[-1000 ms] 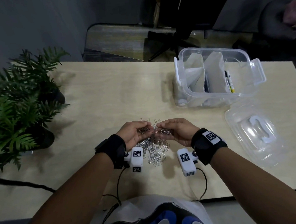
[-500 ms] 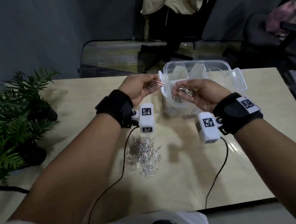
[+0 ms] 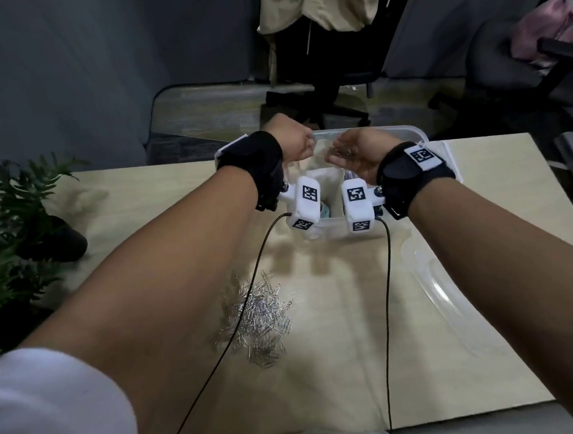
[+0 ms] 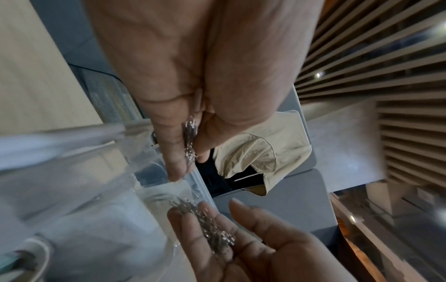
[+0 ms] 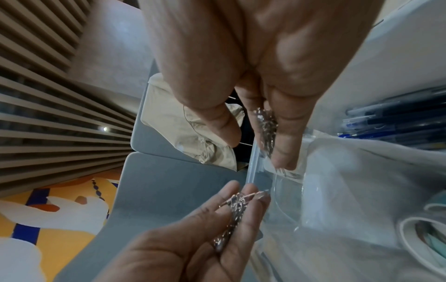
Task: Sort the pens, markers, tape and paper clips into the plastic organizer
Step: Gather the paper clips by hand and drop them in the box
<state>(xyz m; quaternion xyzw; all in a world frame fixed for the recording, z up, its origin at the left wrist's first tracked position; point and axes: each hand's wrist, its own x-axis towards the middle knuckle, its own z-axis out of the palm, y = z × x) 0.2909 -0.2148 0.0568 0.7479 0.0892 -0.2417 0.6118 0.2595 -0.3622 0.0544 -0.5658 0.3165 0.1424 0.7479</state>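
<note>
Hands [image 3: 324, 149] now farther over organizer [image 3: 417, 133]

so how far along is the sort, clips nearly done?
Not yet. Done: pens and tape already lie in the organizer. In hand: the left hand and right hand each hold a bunch of paper clips over its far end. Left: a sizeable clip pile on the table, and the lid is off.

Fern [image 3: 7, 234] on table [image 3: 163, 197], office chair [image 3: 510, 65] behind
</note>
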